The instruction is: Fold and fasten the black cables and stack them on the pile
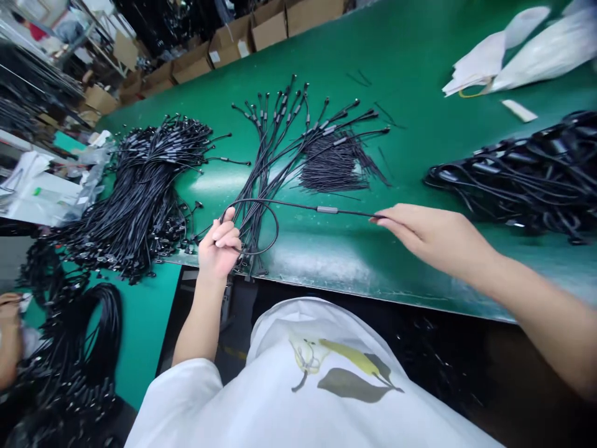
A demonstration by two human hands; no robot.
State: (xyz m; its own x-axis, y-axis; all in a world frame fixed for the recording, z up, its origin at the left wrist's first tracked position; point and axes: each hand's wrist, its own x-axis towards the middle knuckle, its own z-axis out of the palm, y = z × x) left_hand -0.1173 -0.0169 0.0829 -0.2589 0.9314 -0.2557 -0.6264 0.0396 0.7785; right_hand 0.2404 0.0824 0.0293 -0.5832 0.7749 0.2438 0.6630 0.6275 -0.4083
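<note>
A black cable [293, 204] with a grey cylindrical sleeve stretches between my two hands above the green table. My left hand [220, 242] is closed around one part of it, with a loop hanging just right of the fingers. At the other end my right hand [410, 227] pinches the cable's tip, which the fingers hide. Behind the held cable a loose fan of similar cables [265, 155] lies across the table. Close by is a pile of short thin black ties or strips [333, 163].
A thick heap of cables [144, 180] lies at left, and bundled cables [522, 171] at right. White plastic bags [545, 56] rest at the back right. Cardboard boxes [233, 43] line the far edge. Another person's arm [9, 339] shows at far left beside coiled cables [100, 330].
</note>
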